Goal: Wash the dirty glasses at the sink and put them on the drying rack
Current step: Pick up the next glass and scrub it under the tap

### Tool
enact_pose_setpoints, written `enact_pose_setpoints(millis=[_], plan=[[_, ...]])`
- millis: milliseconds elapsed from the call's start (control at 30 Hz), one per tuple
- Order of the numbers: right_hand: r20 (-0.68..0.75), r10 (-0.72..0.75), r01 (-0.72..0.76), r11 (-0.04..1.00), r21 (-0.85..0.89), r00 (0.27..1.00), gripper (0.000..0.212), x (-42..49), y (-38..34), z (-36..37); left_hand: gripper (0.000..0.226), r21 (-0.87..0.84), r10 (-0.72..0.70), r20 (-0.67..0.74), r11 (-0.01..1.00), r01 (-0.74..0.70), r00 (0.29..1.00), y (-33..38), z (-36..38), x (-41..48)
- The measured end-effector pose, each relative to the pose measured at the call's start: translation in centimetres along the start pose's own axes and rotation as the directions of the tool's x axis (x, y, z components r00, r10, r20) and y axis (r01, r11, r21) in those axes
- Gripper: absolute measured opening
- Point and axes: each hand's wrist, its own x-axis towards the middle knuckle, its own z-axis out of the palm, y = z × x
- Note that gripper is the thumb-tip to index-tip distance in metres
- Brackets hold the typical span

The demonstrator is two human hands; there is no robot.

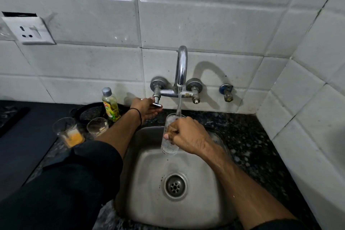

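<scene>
White-tiled wall above steel sink (141,183): right hand (186,136) grasps upright glass (170,136) under running tap (181,67) over the basin, left hand (147,107) fingers curled on tap handle (156,103); two dirty glasses (71,132) on counter at left.

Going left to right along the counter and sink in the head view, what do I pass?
Glass with orange residue → second dirty glass → dish soap bottle → left hand on the tap handle → glass under the running water, held by the right hand.
</scene>
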Motion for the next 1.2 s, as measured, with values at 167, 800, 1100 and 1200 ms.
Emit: enact_pose_setpoints(millis=[167,800,1100,1200], plan=[[-0.010,0.011,-0.011,1.000,-0.018,1.000,0.047,0.1,0.1,0.0,0.019,-0.027,-0.020,-0.004,0.999,0.020,1.000,0.1,0.0,-0.1],[-0.022,0.014,-0.016,0.997,-0.071,1.000,0.048,0.0,0.2,-0.3,0.025,0.970,0.577,0.093,0.131,-0.204,0.812,1.0,2.9,-2.5],[-0.124,0.022,0.015,0.955,0.297,0.992,0.030,0.6,3.3,2.2,0.063,0.724,0.224,0.046,0.664,-0.187,0.973,-2.2,1.0,-3.6],[-0.137,0.110,0.011,0.741,0.672,0.984,0.020,0.0,4.2,3.1,0.058,0.594,0.190,0.054,0.783,-0.184,0.980,-5.4,0.6,-5.5]])
